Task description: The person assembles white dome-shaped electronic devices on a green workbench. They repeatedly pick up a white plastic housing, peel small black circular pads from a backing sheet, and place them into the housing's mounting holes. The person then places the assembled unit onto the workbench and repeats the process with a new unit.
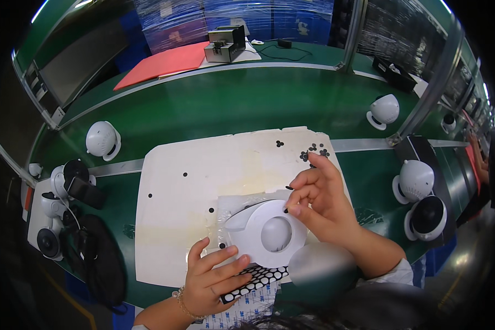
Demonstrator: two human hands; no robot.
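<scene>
1. While our left hand (214, 283) spreads its fingers at seven o'clock of the white camera (245, 235), it touches the edge.
2. The camera lies ring-shaped foot (298, 234) up, toward five o'clock on our cream board (173, 231).
3. Our right hand (328, 212), at two o'clock, pinches a small black disc (286, 210).

Left grip (212, 281): bare hand, back upward, fingers (220, 256) spread, forearm (162, 317) entering from the lower edge. Right grip (329, 208): bare hand raised, thumb (305, 215) close to a curled fingertip, another finger (324, 166) extended.
</scene>
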